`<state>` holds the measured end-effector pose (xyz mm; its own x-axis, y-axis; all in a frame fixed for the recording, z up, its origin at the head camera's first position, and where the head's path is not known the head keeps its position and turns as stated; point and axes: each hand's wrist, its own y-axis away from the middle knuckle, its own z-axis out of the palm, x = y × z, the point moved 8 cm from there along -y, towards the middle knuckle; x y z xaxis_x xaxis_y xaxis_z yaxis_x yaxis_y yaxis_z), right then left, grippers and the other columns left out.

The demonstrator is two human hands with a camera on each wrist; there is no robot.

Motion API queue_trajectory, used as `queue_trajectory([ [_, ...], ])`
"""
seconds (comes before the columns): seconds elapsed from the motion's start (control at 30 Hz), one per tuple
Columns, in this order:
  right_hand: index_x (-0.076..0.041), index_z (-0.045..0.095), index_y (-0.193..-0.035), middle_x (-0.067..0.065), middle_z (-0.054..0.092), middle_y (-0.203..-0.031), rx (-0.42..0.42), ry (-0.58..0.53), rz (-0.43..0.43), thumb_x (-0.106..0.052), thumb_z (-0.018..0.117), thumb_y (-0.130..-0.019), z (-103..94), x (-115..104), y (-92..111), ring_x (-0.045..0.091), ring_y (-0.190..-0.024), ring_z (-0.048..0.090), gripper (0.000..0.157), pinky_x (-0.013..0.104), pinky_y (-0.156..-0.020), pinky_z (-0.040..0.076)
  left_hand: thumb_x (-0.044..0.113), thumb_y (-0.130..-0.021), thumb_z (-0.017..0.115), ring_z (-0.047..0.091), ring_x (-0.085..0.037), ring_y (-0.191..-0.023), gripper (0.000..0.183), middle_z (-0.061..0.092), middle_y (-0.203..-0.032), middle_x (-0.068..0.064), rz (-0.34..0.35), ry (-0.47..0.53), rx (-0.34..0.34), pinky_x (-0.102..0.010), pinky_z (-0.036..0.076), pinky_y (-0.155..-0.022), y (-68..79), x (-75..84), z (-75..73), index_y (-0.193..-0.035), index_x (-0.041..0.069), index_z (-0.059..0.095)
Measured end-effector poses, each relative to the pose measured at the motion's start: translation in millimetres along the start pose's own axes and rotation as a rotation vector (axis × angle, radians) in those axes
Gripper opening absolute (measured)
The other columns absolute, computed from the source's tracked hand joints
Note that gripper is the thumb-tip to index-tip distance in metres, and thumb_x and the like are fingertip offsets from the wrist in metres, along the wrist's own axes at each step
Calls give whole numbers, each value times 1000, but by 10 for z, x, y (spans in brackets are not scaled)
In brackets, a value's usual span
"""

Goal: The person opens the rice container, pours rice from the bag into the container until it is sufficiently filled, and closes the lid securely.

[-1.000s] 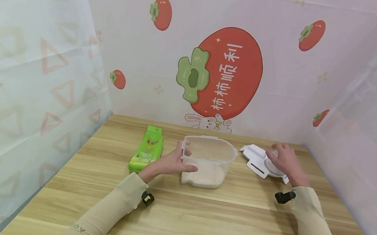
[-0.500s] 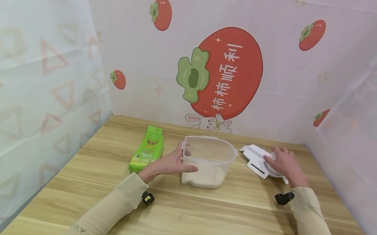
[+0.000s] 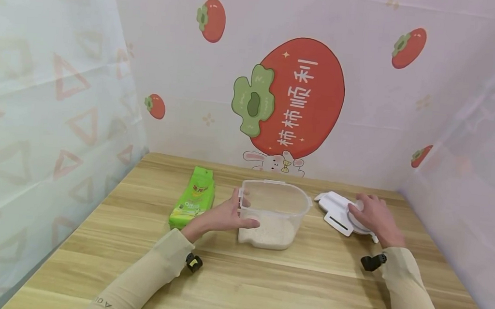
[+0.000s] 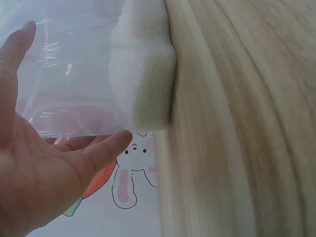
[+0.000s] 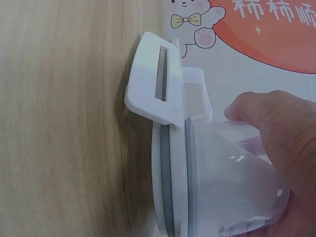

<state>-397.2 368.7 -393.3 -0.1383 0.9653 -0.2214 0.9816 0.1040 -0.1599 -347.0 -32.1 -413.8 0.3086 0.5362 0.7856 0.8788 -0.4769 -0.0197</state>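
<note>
A clear plastic storage container (image 3: pixel 275 196) with white rice-like grain (image 3: pixel 274 232) in its lower part stands on the table. My left hand (image 3: pixel 224 214) holds its left end, thumb along the front and fingers round the side; in the left wrist view the hand (image 4: pixel 54 168) reaches across the clear wall. To the right lies the container's white lid (image 3: pixel 335 214), underside with a grey seal (image 5: pixel 168 182) at the table. A clear measuring cup (image 5: pixel 232 168) with printed marks sits on the lid. My right hand (image 3: pixel 375 215) grips this cup, thumb on one side, other fingers mostly hidden.
Left of the container, a green bag (image 3: pixel 194 196) lies close to my left wrist. Behind the wooden table (image 3: pixel 263 291) hangs a printed cloth (image 3: pixel 176 61), with more cloth along both sides.
My right hand's fingers have drawn in a little round the measuring cup on the lid. The left hand and the container have stayed in place.
</note>
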Motion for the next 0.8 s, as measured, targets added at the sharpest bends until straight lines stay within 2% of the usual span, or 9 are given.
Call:
queue_trajectory([
  [0.2, 3, 54, -131, 36, 50, -131, 15, -31, 4, -41, 48, -97, -61, -29, 11, 57, -117, 45, 56, 68, -90, 41, 59, -75, 77, 62, -19, -106, 101, 53, -130, -6, 3, 4, -3, -40, 50, -97, -8, 12, 5, -145, 16, 18],
  [0.37, 2, 57, -127, 32, 55, -130, 43, -151, -19, -39, 49, -97, -151, -87, 30, 52, -119, 50, 52, 63, -95, 41, 58, -74, 78, 61, -19, -106, 100, 53, -128, -6, 3, -6, -8, -39, 50, -97, -8, 0, 2, -144, 16, 19],
  [0.57, -2, 59, -124, 29, 59, -127, 153, -271, -12, -41, 50, -98, -409, -175, 106, 48, -115, 55, 47, 60, -92, 43, 54, -76, 78, 60, -23, -109, 96, 55, -125, -10, 48, -58, -20, -41, 48, -98, -30, 29, -3, -140, 10, 21],
  [0.8, -3, 58, -127, 29, 56, -132, 182, -316, -35, -42, 51, -99, -700, -359, 128, 47, -117, 52, 49, 59, -91, 42, 49, -77, 79, 59, -25, -110, 93, 55, -122, -13, 70, -88, -25, -41, 46, -100, -57, 33, 3, -137, 5, 23],
])
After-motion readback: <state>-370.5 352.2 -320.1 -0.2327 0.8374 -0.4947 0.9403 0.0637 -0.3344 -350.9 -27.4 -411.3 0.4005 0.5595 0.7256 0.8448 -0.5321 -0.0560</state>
